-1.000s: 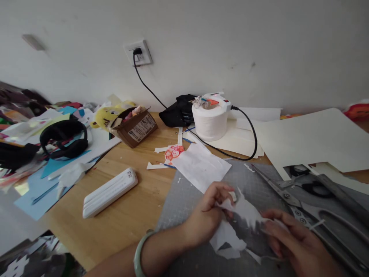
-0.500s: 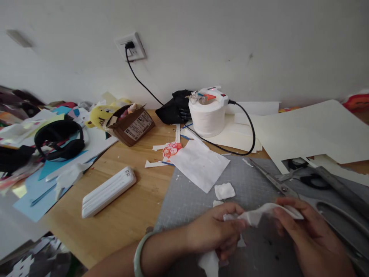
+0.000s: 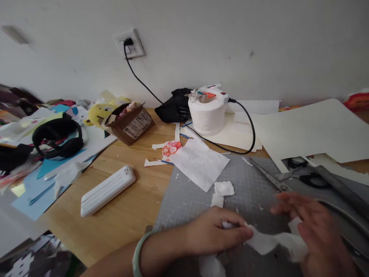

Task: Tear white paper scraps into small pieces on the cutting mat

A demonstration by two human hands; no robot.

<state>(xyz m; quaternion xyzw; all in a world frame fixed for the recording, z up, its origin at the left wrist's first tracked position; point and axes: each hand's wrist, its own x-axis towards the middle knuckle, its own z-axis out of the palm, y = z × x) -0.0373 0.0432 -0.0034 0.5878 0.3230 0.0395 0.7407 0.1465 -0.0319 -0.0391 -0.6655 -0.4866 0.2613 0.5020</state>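
Observation:
My left hand (image 3: pixel 221 232), with a pale green bangle (image 3: pixel 137 254) on the wrist, pinches one end of a thin white tissue strip (image 3: pixel 266 241) above the grey cutting mat (image 3: pixel 184 200). The strip sags toward my right hand (image 3: pixel 314 231), which is blurred at the lower right. Its upper fingers are spread from the thumb, and the strip's far end lies against the palm side. Another white tissue piece (image 3: pixel 211 266) hangs below my left hand. Two small white pads (image 3: pixel 224 188) lie on the mat just beyond my left hand.
Large scissors (image 3: pixel 271 177) lie beyond my right hand. Behind the mat stand a tissue roll (image 3: pixel 206 117) with a corded device on top and a small cardboard box (image 3: pixel 132 125). A white power bank (image 3: pixel 108 190) rests at left; a white sheet (image 3: pixel 201 163) overlaps the mat.
My right hand has loosened its pinch and opened, and the strip between the hands has dropped lower. My left hand keeps its pinch. More of the second pad shows.

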